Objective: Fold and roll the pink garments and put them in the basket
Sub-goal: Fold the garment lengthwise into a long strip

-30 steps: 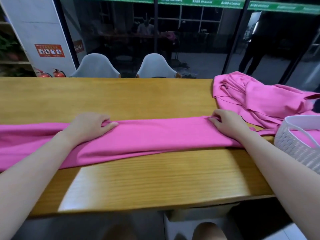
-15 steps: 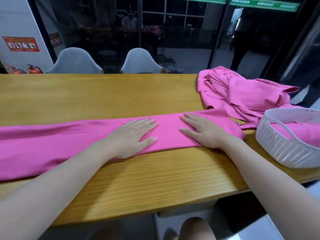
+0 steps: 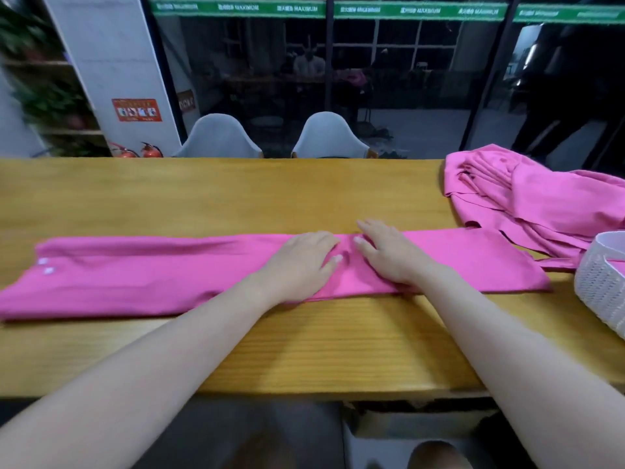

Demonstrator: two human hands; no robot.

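Hands flat, fingers straight, side by side mid-frame: left hand (image 3: 306, 262), right hand (image 3: 389, 257) pressing folded pink garment (image 3: 142, 275) lying across worktop (image 3: 220, 194); smooth outward, square edges, then roll tight toward basket (image 3: 598, 286) at right edge

Likely an office or shop front, glass partitions (image 3: 389, 79), fire extinguishers (image 3: 148, 151)

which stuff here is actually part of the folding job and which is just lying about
Part of the job: folded pink garment under left hand and right hand; pink garment pile; white basket.

Lying about: two grey chairs; fire extinguishers.
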